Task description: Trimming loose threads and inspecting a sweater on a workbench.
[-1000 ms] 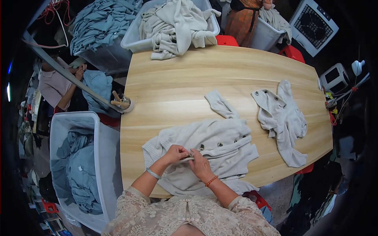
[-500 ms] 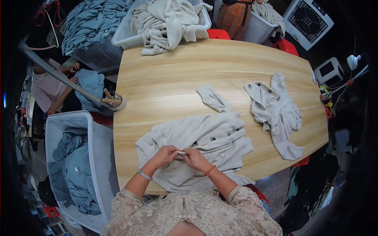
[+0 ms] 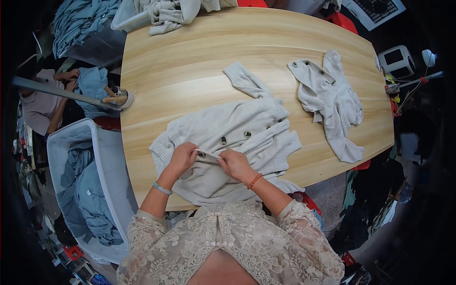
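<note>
A cream knitted cardigan (image 3: 223, 121) with dark buttons and ribbed cuffs lies on the wooden table (image 3: 180, 71) in front of me. Both hands pinch the edge of its front band near the table's near side. My left hand (image 3: 183, 158) grips the band beside a dark button, its fingers closed. A short stretch away, my right hand (image 3: 236, 165) is closed on the same edge, and the strip between them looks taut. One sleeve of the cardigan points toward the far side. A second cream cardigan (image 3: 327, 104), partly folded, rests on the right, untouched.
A white bin (image 3: 95, 156) of blue-grey garments stands at the left. Another tub (image 3: 124, 18) with cream knitwear touches the far edge. A clamped metal arm (image 3: 61, 92) reaches to the table's left edge, near a person (image 3: 40, 102) handling blue cloth. Red stools (image 3: 343, 21) poke out around it.
My hands have moved apart, stretching the band between them and baring more buttons. The whole view has shifted, so the table sits higher in the picture.
</note>
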### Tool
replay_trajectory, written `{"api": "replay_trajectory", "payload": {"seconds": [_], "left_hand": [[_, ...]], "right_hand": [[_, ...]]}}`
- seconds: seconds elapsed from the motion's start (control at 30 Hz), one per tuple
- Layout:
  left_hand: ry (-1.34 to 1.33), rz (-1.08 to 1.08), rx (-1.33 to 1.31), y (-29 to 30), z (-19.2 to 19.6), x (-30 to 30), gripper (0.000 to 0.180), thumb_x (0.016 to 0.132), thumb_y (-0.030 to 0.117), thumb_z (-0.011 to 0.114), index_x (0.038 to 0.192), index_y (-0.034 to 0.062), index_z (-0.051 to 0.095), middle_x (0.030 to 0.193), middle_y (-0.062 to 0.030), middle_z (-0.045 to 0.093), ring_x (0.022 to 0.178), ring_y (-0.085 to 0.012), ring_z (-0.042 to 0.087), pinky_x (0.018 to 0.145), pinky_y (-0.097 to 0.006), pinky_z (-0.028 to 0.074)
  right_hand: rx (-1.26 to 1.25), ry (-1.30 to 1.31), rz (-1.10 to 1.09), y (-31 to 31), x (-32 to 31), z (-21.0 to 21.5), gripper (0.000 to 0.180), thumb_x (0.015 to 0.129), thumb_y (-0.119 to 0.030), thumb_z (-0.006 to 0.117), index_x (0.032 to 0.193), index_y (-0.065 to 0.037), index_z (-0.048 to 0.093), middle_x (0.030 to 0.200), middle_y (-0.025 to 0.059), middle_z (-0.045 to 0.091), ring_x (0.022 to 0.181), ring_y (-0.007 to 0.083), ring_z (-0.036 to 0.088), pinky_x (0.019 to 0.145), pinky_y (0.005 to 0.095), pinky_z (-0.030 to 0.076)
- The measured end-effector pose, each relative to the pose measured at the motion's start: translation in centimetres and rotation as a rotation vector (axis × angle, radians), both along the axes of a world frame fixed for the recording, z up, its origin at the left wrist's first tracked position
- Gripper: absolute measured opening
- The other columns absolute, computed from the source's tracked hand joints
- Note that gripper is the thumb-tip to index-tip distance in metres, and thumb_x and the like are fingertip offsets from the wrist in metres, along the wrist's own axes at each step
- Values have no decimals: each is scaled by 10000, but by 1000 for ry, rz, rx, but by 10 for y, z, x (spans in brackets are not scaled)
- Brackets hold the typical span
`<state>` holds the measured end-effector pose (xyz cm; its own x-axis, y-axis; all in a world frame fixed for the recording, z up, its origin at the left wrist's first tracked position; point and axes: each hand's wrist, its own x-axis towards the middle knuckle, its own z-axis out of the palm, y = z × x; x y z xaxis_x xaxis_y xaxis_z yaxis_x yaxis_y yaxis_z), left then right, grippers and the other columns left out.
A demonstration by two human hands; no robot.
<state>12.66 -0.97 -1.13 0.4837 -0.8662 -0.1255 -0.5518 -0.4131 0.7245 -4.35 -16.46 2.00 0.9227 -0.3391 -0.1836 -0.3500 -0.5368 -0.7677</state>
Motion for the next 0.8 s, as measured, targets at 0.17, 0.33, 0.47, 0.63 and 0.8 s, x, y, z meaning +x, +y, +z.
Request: {"api": "replay_trajectory", "payload": {"seconds": [0.17, 0.33, 0.47, 0.63, 0.8], "left_hand": [[-436, -15, -149, -37, 23, -24, 205, 723, 44, 623, 925, 62, 592, 935, -108, 565, 894, -303, 534, 762, -394, 416], [-151, -221, -255, -80, 7, -44, 234, 746, 21, 591, 979, 35, 572, 991, -132, 557, 922, -319, 539, 772, -400, 447], [-3, -185, 35, -103, 6, -38, 208, 725, 64, 645, 926, 39, 597, 951, -140, 590, 855, -343, 568, 733, -390, 473], [739, 58, 62, -88, -4, -23, 117, 785, 99, 692, 797, -7, 645, 695, -34, 641, 612, -81, 563, 548, -227, 459], [812, 92, 56, -88, -16, -29, 150, 795, 150, 699, 818, 2, 689, 695, -5, 629, 612, -58, 530, 545, -220, 446]], "right_hand": [[-154, 32, -32, -4, -15, -9, 98, 834, -117, 537, 842, -29, 579, 853, 170, 577, 712, 371, 608, 631, 459, 486], [-179, 25, 16, -3, -11, -15, 93, 828, -103, 521, 862, -25, 562, 855, 179, 570, 718, 360, 611, 630, 447, 493], [-184, 57, -7, -17, -13, -9, 131, 822, -99, 522, 925, -19, 517, 853, 188, 564, 716, 364, 607, 630, 447, 492], [-122, -20, -26, -19, -8, -3, 258, 775, -66, 576, 1022, -53, 500, 940, 179, 563, 756, 375, 591, 660, 465, 481], [-85, 46, -148, -22, -8, 3, 293, 756, -82, 630, 1025, -102, 515, 919, 135, 632, 817, 368, 612, 686, 457, 487]]}}
